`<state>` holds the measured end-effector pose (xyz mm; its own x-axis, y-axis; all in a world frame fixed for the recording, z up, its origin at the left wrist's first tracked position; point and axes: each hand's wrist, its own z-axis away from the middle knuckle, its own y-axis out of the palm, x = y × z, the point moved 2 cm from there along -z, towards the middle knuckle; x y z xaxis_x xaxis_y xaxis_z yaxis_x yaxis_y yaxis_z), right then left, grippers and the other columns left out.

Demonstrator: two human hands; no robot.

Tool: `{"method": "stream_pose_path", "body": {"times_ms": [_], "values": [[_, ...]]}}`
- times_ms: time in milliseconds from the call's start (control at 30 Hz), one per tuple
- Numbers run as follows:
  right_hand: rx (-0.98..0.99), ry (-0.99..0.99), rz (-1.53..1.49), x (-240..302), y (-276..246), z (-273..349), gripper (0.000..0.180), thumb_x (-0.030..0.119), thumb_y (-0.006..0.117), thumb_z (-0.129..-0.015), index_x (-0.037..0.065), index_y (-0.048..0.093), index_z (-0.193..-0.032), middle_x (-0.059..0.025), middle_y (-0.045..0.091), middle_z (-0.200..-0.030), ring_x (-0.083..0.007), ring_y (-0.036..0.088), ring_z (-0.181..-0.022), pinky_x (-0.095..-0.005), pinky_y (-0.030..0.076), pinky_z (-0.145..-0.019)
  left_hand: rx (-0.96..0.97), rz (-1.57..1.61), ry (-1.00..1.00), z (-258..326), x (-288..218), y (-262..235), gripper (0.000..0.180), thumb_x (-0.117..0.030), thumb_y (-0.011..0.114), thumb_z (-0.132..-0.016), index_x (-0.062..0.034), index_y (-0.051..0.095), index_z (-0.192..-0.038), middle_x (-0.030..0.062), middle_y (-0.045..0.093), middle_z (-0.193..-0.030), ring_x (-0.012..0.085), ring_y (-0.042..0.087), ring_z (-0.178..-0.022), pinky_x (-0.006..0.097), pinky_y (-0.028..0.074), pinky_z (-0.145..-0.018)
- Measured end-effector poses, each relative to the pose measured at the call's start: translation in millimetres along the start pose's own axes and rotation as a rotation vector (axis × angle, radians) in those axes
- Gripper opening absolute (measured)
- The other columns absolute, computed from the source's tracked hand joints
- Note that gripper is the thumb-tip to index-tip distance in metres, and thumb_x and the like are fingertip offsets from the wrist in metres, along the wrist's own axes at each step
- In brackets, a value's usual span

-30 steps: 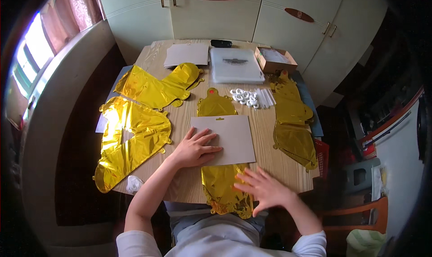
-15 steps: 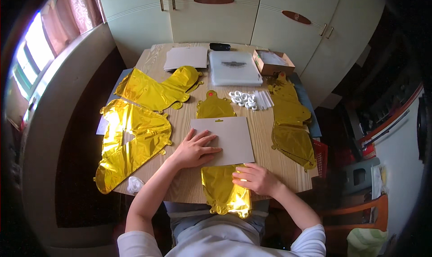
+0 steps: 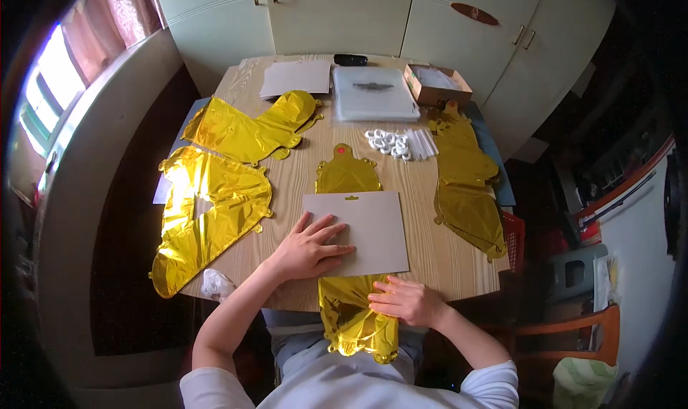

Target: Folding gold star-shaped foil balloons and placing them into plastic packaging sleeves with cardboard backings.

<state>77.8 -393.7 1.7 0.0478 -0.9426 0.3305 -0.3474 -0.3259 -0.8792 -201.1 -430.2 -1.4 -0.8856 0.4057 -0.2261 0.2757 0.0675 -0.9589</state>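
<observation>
A grey-white card [image 3: 376,233] with a small hang slot near its far edge lies across a flat gold foil balloon [image 3: 347,174]. The balloon sticks out beyond the card at both ends, and its near end hangs over the table's front edge toward my lap. My left hand [image 3: 308,250] rests on the card's left half, fingers spread and pressing flat. Just below the card's near edge, my right hand [image 3: 412,301] lies with its fingers stretched over the foil's right side. The balloon's middle is hidden under the card.
More gold foil balloons lie left [image 3: 215,212] and right [image 3: 466,187]. Toward the back are stacked cards [image 3: 295,78], a pile of clear bags [image 3: 376,97] and an open box [image 3: 437,87]. White rings [image 3: 387,142] and clear tubes [image 3: 421,142] sit right of centre.
My view has tilted slightly. The card has moved a little nearer to me, showing more foil beyond its far edge. Both hands keep nearly the same places.
</observation>
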Motion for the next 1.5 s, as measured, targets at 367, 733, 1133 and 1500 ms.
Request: {"method": "stream_pose_path", "body": {"times_ms": [367,733,1133,1500], "values": [[-0.165,0.12,-0.181,-14,-11,-16,0.018,0.016,0.065,-0.083,0.01,0.068,-0.1,-0.007,0.068,-0.111,-0.0253,0.063,-0.11,-0.041,0.049,-0.094,0.032,0.004,0.01,0,-4,-2,0.038,-0.04,0.055,-0.091,-0.0392,0.058,-0.129,0.0057,0.043,-0.146,0.0303,0.034,-0.14,0.062,0.019,-0.113],[-0.299,0.643,-0.097,-79,4,-47,0.036,0.03,0.064,-0.088,-0.004,0.057,-0.079,-0.0185,0.059,-0.083,-0.0316,0.058,-0.074,-0.0445,0.044,-0.067,0.062,0.011,0.025,6,10,9,0.043,-0.018,0.057,-0.074,-0.006,0.065,-0.115,0.0083,0.052,-0.133,0.0268,0.036,-0.135,0.057,0.012,-0.117],[-0.019,0.627,-0.13,-26,4,-18,0.124,0.056,0.081,-0.066,-0.002,0.008,-0.148,-0.0306,0.043,-0.136,-0.0452,0.044,-0.125,-0.0494,0.033,-0.109,0.104,0.064,-0.009,29,-12,11,0.028,-0.016,0.06,-0.07,0.0017,0.067,-0.09,0.0106,0.057,-0.118,0.0278,0.043,-0.126,0.057,0.014,-0.117],[-0.017,0.612,-0.008,-20,7,-14,0.113,0.053,0.077,-0.071,0.0,0.014,-0.148,-0.0264,0.052,-0.129,-0.0413,0.051,-0.12,-0.0489,0.031,-0.111,-0.23,0.4,-0.325,52,-54,-7,0.025,-0.023,0.071,-0.078,0.0004,0.066,-0.086,0.0132,0.056,-0.125,0.0347,0.044,-0.129,0.049,0.03,-0.11]]}}
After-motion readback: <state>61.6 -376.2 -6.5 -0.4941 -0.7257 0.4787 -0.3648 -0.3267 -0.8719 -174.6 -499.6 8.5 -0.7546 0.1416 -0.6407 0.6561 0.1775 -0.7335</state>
